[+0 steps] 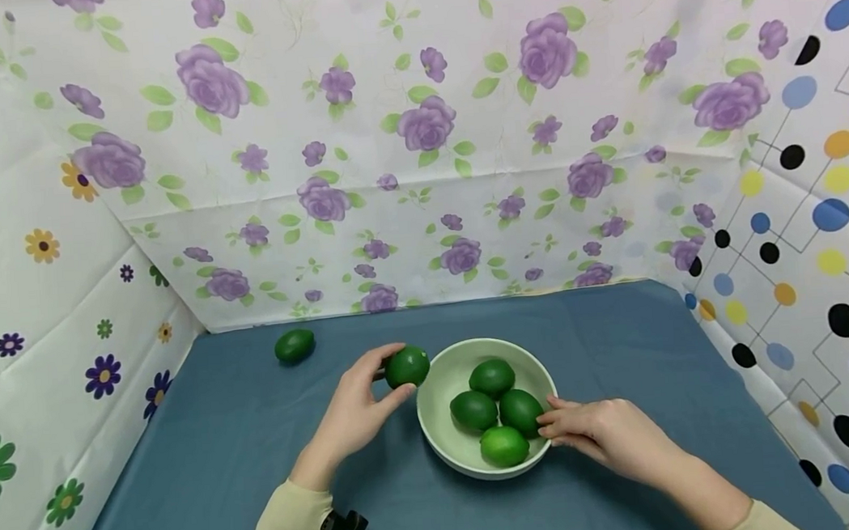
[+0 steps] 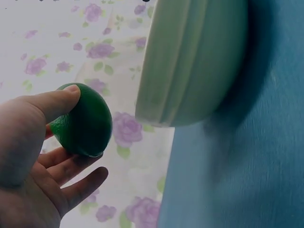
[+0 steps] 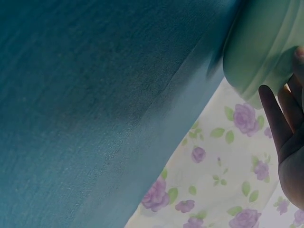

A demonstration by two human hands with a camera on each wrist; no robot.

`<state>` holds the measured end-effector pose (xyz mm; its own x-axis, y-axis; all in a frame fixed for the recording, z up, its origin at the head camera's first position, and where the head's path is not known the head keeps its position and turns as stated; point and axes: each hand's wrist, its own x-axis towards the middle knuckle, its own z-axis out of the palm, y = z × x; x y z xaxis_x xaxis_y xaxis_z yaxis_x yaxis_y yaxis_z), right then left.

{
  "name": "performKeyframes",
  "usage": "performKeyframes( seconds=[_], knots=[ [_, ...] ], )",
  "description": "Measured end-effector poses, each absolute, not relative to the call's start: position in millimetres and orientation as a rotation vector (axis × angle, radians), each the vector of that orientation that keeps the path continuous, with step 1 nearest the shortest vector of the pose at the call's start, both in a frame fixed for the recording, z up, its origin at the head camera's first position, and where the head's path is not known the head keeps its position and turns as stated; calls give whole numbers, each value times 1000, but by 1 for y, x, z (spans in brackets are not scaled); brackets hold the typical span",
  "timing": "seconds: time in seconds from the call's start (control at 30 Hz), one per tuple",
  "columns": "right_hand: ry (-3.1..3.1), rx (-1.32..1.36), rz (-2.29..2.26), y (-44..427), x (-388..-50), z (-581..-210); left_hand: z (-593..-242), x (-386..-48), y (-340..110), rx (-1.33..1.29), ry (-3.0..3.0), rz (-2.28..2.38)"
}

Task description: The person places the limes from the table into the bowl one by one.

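Note:
My left hand point(image 1: 356, 411) holds a dark green lime point(image 1: 407, 366) between thumb and fingers, just off the upper left rim of a pale green bowl point(image 1: 439, 450). In the left wrist view a gap shows between this lime point(image 2: 88, 121) and the bowl point(image 2: 190, 66). Several limes lie in the bowl, among them a brighter one point(image 1: 504, 446) at the front. At the bowl's right side, my right hand point(image 1: 613, 436) grips the rim with its fingertips. The right wrist view shows only part of that hand point(image 3: 289, 123) against the bowl's wall point(image 3: 259, 52).
Another dark green lime point(image 1: 295, 347) lies on the blue cloth point(image 1: 246, 454) at the back left. Flowered sheeting point(image 1: 387, 137) rises behind the table, with a daisy-print sheet point(image 1: 56, 320) at left and a dotted one point(image 1: 819, 273) at right.

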<state>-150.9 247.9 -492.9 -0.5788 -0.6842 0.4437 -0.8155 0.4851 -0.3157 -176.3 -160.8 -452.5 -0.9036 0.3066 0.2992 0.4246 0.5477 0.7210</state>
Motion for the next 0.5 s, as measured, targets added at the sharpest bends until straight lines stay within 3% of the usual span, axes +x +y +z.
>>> performKeyframes(
  seconds=[0.5],
  knots=[
    [-2476,1270,736,247,-149,-490,-460,-163,-155,-754,-2638,-1285]
  ],
)
